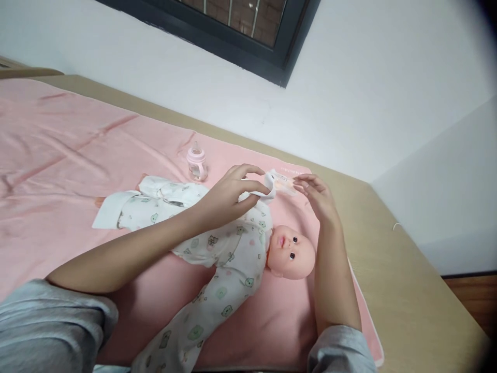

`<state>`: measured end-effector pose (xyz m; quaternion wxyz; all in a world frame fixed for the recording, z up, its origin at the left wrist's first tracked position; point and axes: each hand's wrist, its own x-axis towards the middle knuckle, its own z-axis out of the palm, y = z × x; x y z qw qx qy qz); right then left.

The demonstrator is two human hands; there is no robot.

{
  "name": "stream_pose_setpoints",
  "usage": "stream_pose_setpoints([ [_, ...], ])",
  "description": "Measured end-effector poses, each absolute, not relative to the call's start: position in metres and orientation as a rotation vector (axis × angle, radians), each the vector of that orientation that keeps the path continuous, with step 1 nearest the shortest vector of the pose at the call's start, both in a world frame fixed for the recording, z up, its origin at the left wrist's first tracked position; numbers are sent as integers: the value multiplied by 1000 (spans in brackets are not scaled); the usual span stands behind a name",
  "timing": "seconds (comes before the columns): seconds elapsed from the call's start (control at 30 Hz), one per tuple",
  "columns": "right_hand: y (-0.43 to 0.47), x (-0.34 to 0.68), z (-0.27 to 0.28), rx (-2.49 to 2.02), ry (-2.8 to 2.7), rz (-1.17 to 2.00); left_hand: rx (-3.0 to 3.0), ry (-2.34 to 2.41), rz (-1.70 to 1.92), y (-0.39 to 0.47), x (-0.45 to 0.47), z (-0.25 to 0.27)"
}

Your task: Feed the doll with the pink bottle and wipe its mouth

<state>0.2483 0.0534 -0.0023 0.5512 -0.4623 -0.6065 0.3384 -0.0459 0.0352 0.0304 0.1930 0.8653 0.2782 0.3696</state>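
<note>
A baby doll [292,254] lies on its back, its bald head toward the right, dressed in a white outfit [240,248] printed with small green bears. My left hand [233,194] reaches over the doll's body, its fingers closed on a white sleeve cuff [271,186] of the outfit. Just past the cuff is a pale, peach-tinted part [284,184], too blurred to name for certain. My right hand [316,194] is at its far end, above the doll's head, with thumb and fingertips pinched together there. The near sleeve lies stretched toward me.
A pink-topped baby bottle [197,163] stands upright beyond the doll's legs. Beneath everything is a pink blanket [58,155] spread over a wooden table [399,280]. A white wall [349,103] with a dark-framed window [248,41] rises behind.
</note>
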Motion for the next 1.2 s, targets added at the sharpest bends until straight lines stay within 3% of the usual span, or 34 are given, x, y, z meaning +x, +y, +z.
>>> stream_pose_setpoints([
  [0.17,6,178,62,-987,-1832,599,2463,769,949,46,-61,40],
  [0.4,24,139,63,-1119,-2153,230,2362,757,1033,69,-73,43],
  [0.53,35,137,63,-1219,-2093,322,2205,709,1089,92,-84,41],
  [0.73,51,166,50,-1594,-2098,294,1755,767,1549,122,-133,58],
  [0.97,80,224,25,-2074,-1993,364,1709,817,1547,126,-178,74],
  [1.2,117,231,26,-1895,-1647,640,1737,1120,1353,147,-180,59],
])
